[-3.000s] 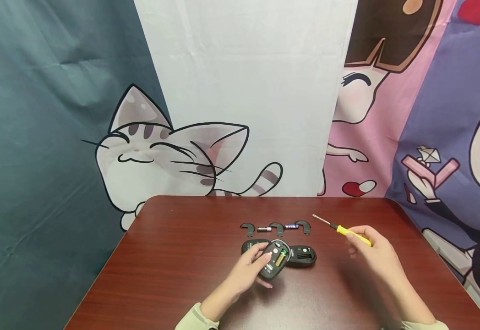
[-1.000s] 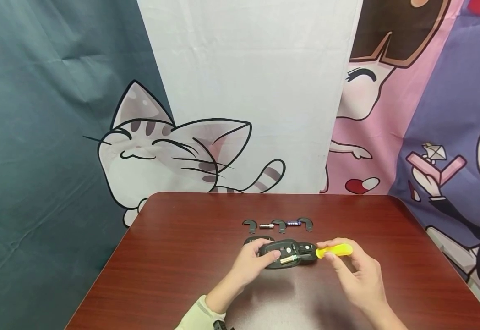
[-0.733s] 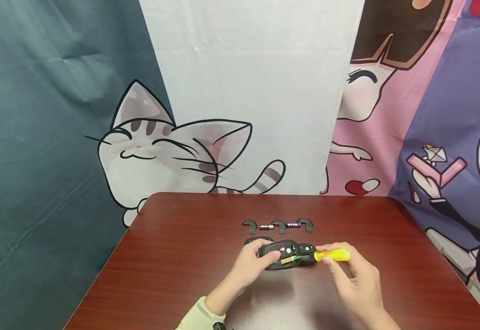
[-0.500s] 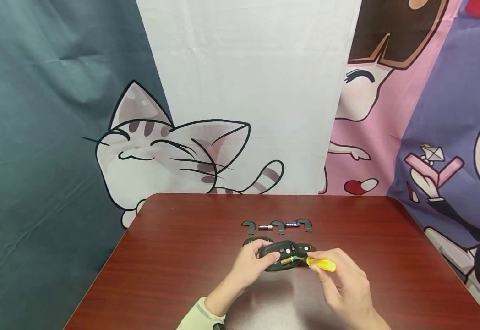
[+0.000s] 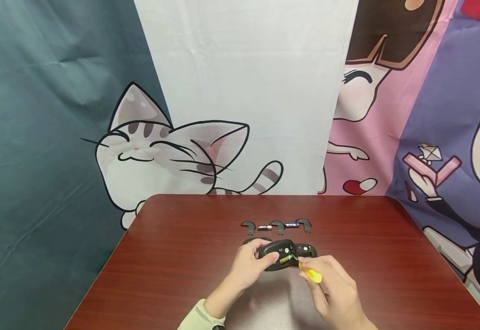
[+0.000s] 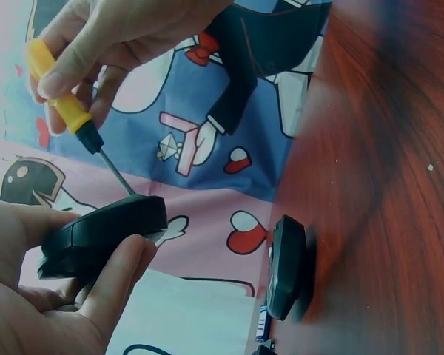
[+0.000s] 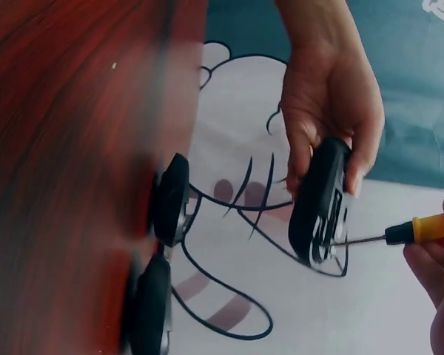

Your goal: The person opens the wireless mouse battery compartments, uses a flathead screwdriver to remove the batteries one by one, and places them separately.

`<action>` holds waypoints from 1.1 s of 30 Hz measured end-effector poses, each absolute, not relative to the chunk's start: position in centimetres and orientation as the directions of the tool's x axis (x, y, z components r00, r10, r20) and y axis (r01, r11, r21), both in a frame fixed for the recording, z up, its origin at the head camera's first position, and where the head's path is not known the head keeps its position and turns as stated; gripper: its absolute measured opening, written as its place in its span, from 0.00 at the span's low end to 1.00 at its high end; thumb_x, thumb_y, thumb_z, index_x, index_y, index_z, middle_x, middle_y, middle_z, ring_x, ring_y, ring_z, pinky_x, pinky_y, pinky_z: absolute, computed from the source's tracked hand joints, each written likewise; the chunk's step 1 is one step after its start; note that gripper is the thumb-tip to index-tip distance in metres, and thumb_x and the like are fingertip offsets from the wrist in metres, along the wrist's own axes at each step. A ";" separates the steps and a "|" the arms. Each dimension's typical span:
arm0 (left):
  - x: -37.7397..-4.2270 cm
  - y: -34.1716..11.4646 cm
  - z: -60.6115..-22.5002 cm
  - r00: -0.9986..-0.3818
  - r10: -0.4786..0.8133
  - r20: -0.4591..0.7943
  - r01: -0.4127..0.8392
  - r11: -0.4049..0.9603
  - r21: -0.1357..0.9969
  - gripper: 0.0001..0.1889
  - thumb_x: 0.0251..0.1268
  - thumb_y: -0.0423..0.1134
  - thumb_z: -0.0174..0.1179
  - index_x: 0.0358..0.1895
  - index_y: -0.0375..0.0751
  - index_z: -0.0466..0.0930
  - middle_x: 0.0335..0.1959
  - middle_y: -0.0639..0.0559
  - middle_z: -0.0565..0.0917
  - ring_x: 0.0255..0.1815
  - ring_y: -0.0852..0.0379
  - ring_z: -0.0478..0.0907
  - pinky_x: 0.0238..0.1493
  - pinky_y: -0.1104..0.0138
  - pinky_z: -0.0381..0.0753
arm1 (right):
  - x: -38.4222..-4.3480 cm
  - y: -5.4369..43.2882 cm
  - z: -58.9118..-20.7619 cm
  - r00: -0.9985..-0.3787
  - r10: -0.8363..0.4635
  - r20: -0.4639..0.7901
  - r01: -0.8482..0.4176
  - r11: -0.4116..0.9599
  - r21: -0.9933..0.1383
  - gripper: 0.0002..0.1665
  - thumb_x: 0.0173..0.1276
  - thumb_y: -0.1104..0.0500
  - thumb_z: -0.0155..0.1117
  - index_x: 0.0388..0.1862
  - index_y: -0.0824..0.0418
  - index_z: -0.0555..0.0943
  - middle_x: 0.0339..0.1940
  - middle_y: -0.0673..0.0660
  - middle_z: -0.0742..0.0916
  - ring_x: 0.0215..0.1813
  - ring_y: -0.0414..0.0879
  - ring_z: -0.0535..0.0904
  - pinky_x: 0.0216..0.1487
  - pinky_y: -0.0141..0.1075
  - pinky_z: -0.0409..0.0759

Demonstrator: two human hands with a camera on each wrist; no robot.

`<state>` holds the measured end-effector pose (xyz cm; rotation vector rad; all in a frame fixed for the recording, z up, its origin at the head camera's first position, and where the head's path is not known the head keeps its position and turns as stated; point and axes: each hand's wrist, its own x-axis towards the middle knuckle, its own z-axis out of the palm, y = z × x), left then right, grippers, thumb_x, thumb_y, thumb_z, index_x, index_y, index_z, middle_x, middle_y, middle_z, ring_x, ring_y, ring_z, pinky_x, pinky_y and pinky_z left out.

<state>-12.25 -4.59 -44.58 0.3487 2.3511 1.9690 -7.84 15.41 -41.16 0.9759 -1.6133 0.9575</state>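
Note:
My left hand [image 5: 246, 266] grips a black computer mouse [image 5: 270, 249] above the table, underside facing me. A battery [image 5: 286, 259] sits in its open compartment. My right hand [image 5: 339, 286] pinches the yellow handle of a screwdriver [image 5: 311, 274]. In the right wrist view the screwdriver's metal shaft [image 7: 359, 241] reaches the end of the mouse's open compartment. From the left wrist view, the mouse's shell [image 6: 107, 225] hides the tip. Behind the held mouse, a second mouse [image 5: 307, 250] lies underside up on the table, and a third mouse [image 5: 250, 240] is mostly hidden by my left hand.
Toward the back of the brown table [image 5: 174, 256] lie three hooked black covers, such as the left cover [image 5: 248, 226] and right cover [image 5: 305, 224]. Among them are a silver-and-dark battery [image 5: 264, 228] and a blue battery [image 5: 291, 225]. A printed curtain [image 5: 240, 91] hangs behind.
The screwdriver has come from the right to the held mouse, and over the last second its handle has swung toward me. The held mouse was turned to a flatter angle earlier.

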 end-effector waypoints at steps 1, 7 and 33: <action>-12.2 -4.6 -44.6 -0.973 0.207 0.103 0.138 0.164 0.977 0.16 0.63 0.39 0.70 0.50 0.33 0.83 0.38 0.46 0.88 0.34 0.63 0.82 0.32 0.74 0.83 | -7.9 15.7 -41.3 -0.227 -0.130 0.965 -0.919 0.357 -0.168 0.17 0.74 0.58 0.64 0.35 0.74 0.83 0.36 0.63 0.88 0.39 0.46 0.83 0.45 0.23 0.81; -12.3 -4.7 -44.3 -0.969 0.221 0.115 0.152 0.160 0.975 0.16 0.63 0.39 0.70 0.50 0.35 0.84 0.39 0.46 0.88 0.34 0.63 0.81 0.32 0.73 0.82 | -7.7 18.0 -43.6 -0.546 0.024 0.838 -0.798 0.291 -0.528 0.10 0.63 0.77 0.67 0.43 0.76 0.80 0.41 0.62 0.89 0.50 0.38 0.86 0.53 0.22 0.81; -13.0 -4.7 -44.1 -0.966 0.233 0.110 0.170 0.257 0.951 0.17 0.67 0.41 0.66 0.53 0.34 0.83 0.42 0.44 0.87 0.37 0.60 0.80 0.36 0.72 0.82 | -9.5 19.8 -47.1 -0.896 0.179 0.406 -0.435 -0.531 -0.727 0.19 0.79 0.75 0.42 0.51 0.59 0.78 0.47 0.56 0.89 0.51 0.44 0.87 0.53 0.36 0.86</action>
